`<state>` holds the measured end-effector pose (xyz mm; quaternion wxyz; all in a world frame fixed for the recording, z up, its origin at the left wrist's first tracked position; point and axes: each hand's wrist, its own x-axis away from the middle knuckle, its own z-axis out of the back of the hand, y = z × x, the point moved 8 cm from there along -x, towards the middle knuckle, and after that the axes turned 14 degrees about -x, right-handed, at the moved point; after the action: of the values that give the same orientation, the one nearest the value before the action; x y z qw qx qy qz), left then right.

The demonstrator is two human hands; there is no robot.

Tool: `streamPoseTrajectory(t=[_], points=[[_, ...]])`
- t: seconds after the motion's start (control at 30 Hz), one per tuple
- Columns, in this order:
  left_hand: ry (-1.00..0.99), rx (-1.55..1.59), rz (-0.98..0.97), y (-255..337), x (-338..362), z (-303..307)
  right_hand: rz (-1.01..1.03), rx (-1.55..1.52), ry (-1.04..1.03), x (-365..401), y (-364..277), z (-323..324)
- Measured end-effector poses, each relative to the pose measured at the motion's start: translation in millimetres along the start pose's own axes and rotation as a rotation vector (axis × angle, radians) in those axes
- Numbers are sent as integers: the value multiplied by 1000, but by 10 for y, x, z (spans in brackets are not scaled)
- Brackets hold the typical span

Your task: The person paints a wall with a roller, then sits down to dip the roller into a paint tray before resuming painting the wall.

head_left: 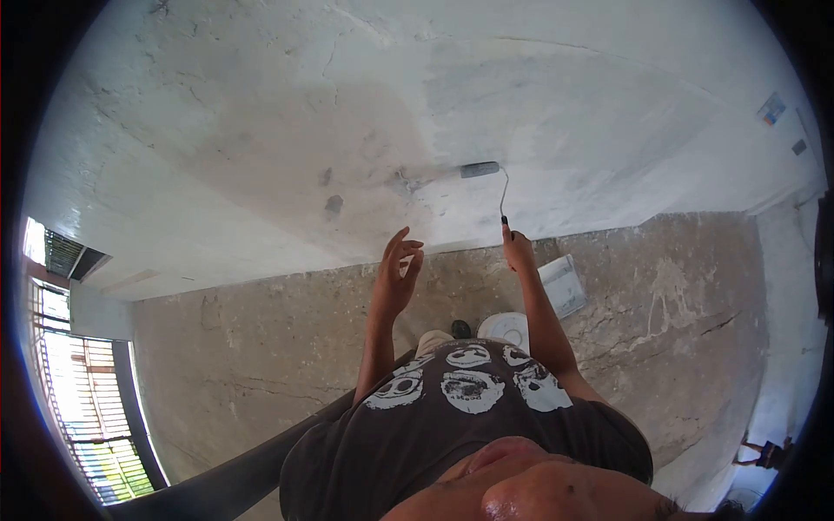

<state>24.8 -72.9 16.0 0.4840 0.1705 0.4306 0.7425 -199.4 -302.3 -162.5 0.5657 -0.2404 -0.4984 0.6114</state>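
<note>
A paint roller with a grey sleeve (479,169) lies against the pale wall (556,113). Its thin wire frame bends down to a dark handle, and my right hand (519,252) is wrapped round that handle. To the left, my left hand (400,273) is raised in front of the wall's lower part, holding nothing, with its fingers apart and slightly curled. Dark grey patches (334,206) mark the wall left of the roller, and a greyish smear runs up to the sleeve.
On the worn floor (261,347) are a round white lid or bucket (504,328) and a whitish rectangular tray (563,286), both near my right arm. A barred window (91,391) is at the left. A person (766,453) shows at the far lower right.
</note>
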Motion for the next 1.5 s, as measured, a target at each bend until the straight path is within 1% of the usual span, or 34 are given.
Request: streamPoseTrajectory(t=[0.07,0.13,0.17,0.23,0.27,0.33,0.37,0.43,0.47,0.53,0.57,0.6,0.67,0.73,0.77,0.83,0.87,0.97,1.03,1.07,1.13,1.2,1.27,1.33,1.37,1.4,1.43,1.5], points=[[0,-19,-14,-11,27,-21,51,29,12,-3,-92,-9],[-11,-35,-19,-10,26,-29,35,-112,-30,262,-520,83],[-10,-34,-28,-4,23,-34,31,-109,-31,323,-660,101],[-17,-29,-30,13,25,-53,380,-89,89,431,-1199,225],[-16,-8,-11,34,21,-38,370,-85,87,479,-1358,242],[-11,12,10,45,22,-15,515,-165,87,563,-1784,259],[-16,30,22,40,18,-12,516,-164,83,530,-1857,210],[-12,49,35,14,16,0,445,-102,76,446,-1930,101],[-10,31,23,-4,21,-2,451,-101,70,394,-1898,3],[-1,14,16,-10,10,13,496,-57,192,227,-1662,-210],[1,30,37,-10,8,24,452,-32,192,180,-1500,-340],[2,46,61,-20,16,30,452,-27,182,144,-1297,-460],[1,41,63,-20,25,35,385,28,207,75,-746,-659],[4,36,53,-22,11,33,342,79,174,51,-116,-884],[6,16,27,-24,6,26,346,80,174,73,72,-920],[8,-7,-4,-20,13,15,225,131,90,105,292,-991],[14,-5,8,-33,18,20,233,128,93,55,297,-1001],[18,-12,25,-90,-1,33,219,83,118,182,-71,-861],[4,-15,42,-118,10,17,360,9,173,208,-590,-733],[-6,2,67,-110,-1,23,341,18,169,196,-759,-672],[-21,17,98,-131,9,-4,388,-53,169,144,-1050,-589],[-7,-10,44,-105,-9,7,372,-5,175,105,-916,-615],[-24,9,77,-98,-7,7,360,42,183,43,-652,-675],[-38,25,105,-120,-4,0,300,83,165,66,-188,-793],[-24,19,79,-125,-4,0,304,80,166,65,23,-819],[-9,14,53,-116,-7,10,247,122,154,42,271,-844],[-5,11,50,-104,3,20,190,164,142,64,373,-847],[10,-15,36,-75,-12,55,211,129,145,69,333,-828]])
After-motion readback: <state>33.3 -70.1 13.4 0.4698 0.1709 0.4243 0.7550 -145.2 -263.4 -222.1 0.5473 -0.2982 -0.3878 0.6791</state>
